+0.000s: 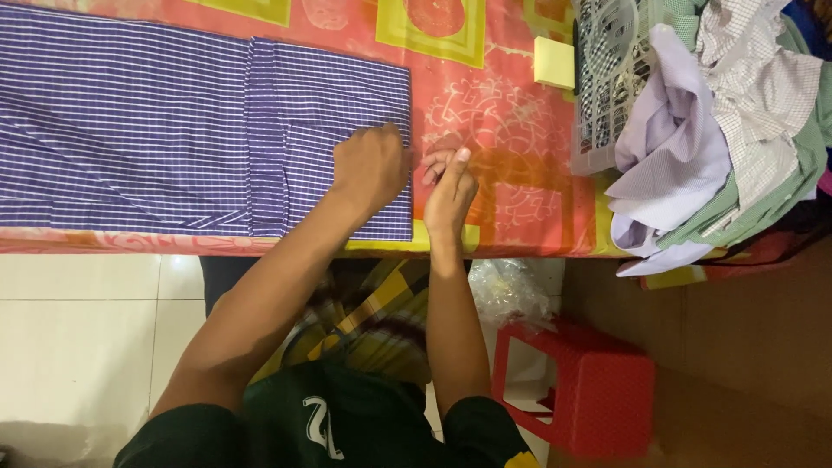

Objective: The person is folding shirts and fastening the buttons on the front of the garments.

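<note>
A purple shirt with thin white checks (pixel 173 130) lies folded flat on the table covered by an orange and yellow patterned cloth (pixel 511 130). My left hand (pixel 373 165) rests as a loose fist on the shirt's right end, pressing near its edge. My right hand (pixel 449 192) hovers just right of the shirt's edge over the bare cloth, fingers curled together, holding nothing I can see.
A white plastic basket (pixel 607 87) at the right holds a heap of pale shirts (pixel 719 130) spilling over the table edge. A yellow pad (pixel 555 62) lies beside it. A red plastic stool (pixel 589 390) stands on the floor below, next to a clear plastic bag (pixel 507 290).
</note>
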